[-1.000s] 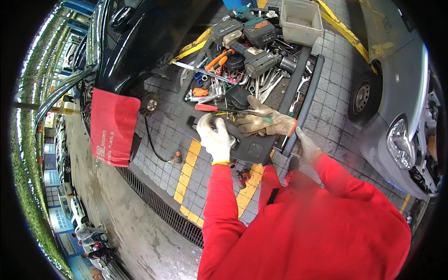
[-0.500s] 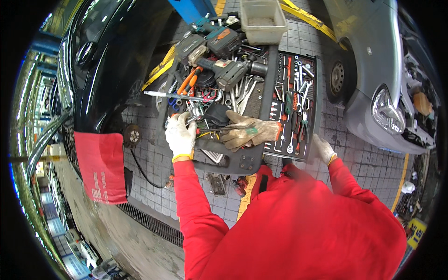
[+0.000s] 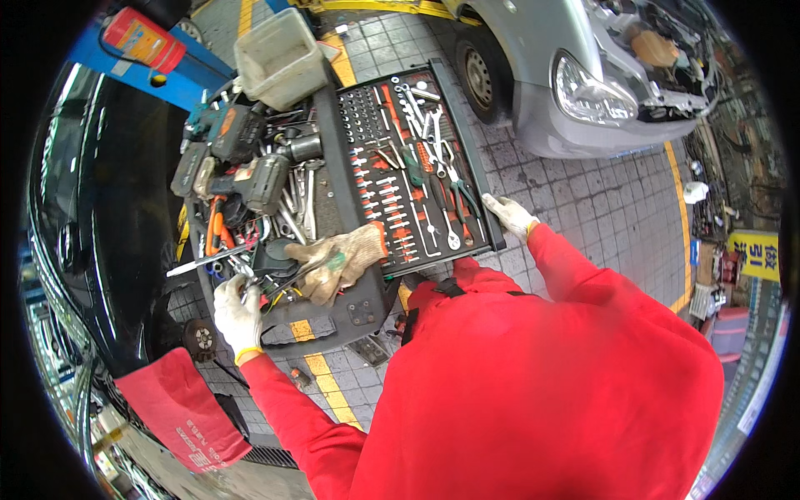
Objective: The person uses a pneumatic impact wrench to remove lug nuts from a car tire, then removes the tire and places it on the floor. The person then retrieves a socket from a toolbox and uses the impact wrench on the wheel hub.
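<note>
My left hand (image 3: 238, 318), in a white work glove, is at the near left corner of a cart top (image 3: 335, 187) heaped with tools. Its fingers are closed around a small shiny metal tool, mostly hidden by the glove. Just beyond lies a long chrome bar (image 3: 208, 260). Beside it rests a worn, empty work glove (image 3: 337, 265). To the right, a pulled-out drawer (image 3: 487, 179) holds sockets, wrenches (image 3: 436, 133), pliers (image 3: 463, 196) and a ratchet (image 3: 452, 237). My gloved right hand (image 3: 510, 217) has its fingers hooked on the drawer's outer edge.
Cordless power tools (image 3: 237, 133) and a plastic bin (image 3: 282, 62) occupy the cart's far side. A silver car (image 3: 575, 125) stands at right, a dark car (image 3: 92, 275) at left. A red fender cover (image 3: 183, 412) hangs near left. Far left, a fire extinguisher (image 3: 143, 40) hangs on a blue post.
The drawer has slid further out to the right, showing more rows of sockets, with my right hand at its edge. My view has swung right; my left hand stays near the cart's corner.
</note>
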Demonstrator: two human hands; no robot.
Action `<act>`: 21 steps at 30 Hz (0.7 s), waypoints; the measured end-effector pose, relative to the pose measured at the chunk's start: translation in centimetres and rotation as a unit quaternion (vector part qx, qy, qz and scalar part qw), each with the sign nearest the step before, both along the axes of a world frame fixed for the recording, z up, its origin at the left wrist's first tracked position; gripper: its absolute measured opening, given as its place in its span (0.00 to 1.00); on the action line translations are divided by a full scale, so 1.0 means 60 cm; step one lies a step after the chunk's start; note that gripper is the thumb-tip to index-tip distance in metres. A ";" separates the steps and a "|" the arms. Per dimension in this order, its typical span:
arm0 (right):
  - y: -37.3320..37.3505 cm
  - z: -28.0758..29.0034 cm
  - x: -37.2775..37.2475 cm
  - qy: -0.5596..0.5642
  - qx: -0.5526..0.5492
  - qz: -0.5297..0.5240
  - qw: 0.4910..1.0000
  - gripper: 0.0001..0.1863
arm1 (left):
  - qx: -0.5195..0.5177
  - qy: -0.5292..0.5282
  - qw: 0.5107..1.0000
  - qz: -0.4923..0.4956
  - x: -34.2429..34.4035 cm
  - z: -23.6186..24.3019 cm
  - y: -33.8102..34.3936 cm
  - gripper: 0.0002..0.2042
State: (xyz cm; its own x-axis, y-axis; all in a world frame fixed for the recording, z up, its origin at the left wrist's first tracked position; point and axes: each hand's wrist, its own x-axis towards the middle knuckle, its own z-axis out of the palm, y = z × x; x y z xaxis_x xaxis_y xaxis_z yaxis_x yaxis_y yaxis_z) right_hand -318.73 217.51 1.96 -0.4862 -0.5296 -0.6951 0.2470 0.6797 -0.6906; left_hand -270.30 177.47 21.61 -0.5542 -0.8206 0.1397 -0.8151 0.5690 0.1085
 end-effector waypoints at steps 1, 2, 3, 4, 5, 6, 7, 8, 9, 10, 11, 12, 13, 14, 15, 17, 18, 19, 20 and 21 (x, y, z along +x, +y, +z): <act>0.004 0.035 -0.008 -0.027 0.007 0.014 1.000 0.60 | 0.001 0.016 1.000 -0.011 -0.008 0.007 0.003 0.16; 0.021 0.008 -0.020 0.001 0.018 0.003 1.000 0.59 | 0.007 0.040 0.999 -0.018 -0.019 0.012 0.010 0.15; 0.041 -0.025 -0.033 0.032 0.029 -0.010 0.999 0.58 | -0.010 0.068 0.997 -0.027 -0.029 0.009 0.008 0.15; 0.046 -0.035 -0.033 0.058 0.039 -0.016 0.997 0.58 | -0.007 0.084 0.996 -0.019 -0.045 0.014 0.016 0.15; 0.063 -0.040 -0.036 0.052 0.036 -0.020 0.998 0.58 | -0.003 0.099 0.995 -0.010 -0.063 0.021 0.030 0.16; 0.050 -0.016 -0.034 0.045 0.026 -0.012 0.999 0.58 | 0.023 0.120 0.992 0.005 -0.073 0.039 0.053 0.16; 0.030 0.012 -0.032 0.036 0.012 -0.001 0.999 0.58 | 0.045 0.141 0.989 0.023 -0.079 0.059 0.074 0.17; 0.016 0.032 -0.029 0.013 0.005 -0.001 1.000 0.59 | -0.007 0.135 0.990 -0.026 -0.071 0.062 0.090 0.20; 0.055 -0.024 -0.054 0.018 -0.012 -0.023 1.000 0.56 | 0.010 0.176 0.983 -0.046 -0.127 0.068 0.116 0.25; 0.081 -0.069 -0.072 0.042 0.013 -0.037 0.998 0.55 | -0.028 0.141 0.987 -0.067 -0.161 0.072 0.138 0.27; 0.097 -0.093 -0.083 0.065 0.037 -0.047 0.996 0.54 | -0.067 0.105 0.989 -0.084 -0.185 0.076 0.158 0.29; 0.104 -0.083 -0.087 0.065 0.037 -0.038 0.996 0.54 | -0.110 0.089 0.986 -0.088 -0.204 0.082 0.173 0.31; 0.102 -0.054 -0.083 0.035 0.012 -0.058 0.998 0.54 | -0.137 0.082 0.984 -0.076 -0.215 0.087 0.181 0.31; 0.111 -0.072 -0.093 0.027 0.017 -0.074 0.997 0.54 | -0.140 0.071 0.985 -0.070 -0.221 0.088 0.182 0.31; 0.121 -0.080 -0.102 0.019 0.024 -0.091 0.995 0.54 | -0.142 0.060 0.986 -0.065 -0.226 0.091 0.183 0.30; 0.108 -0.023 -0.104 0.043 0.031 -0.041 0.998 0.60 | -0.116 0.062 0.989 -0.073 -0.220 0.084 0.183 0.30; 0.112 -0.017 -0.108 0.069 0.040 -0.045 0.996 0.59 | -0.101 0.066 0.989 -0.082 -0.222 0.080 0.182 0.30; 0.113 -0.010 -0.109 0.093 0.048 -0.049 0.993 0.59 | -0.090 0.071 0.989 -0.098 -0.224 0.078 0.191 0.29; 0.119 0.004 -0.114 0.082 0.048 -0.052 0.994 0.60 | -0.058 0.081 0.988 -0.115 -0.228 0.077 0.199 0.30; 0.127 -0.006 -0.117 0.068 0.039 -0.061 0.995 0.58 | -0.021 0.092 0.986 -0.134 -0.234 0.073 0.211 0.30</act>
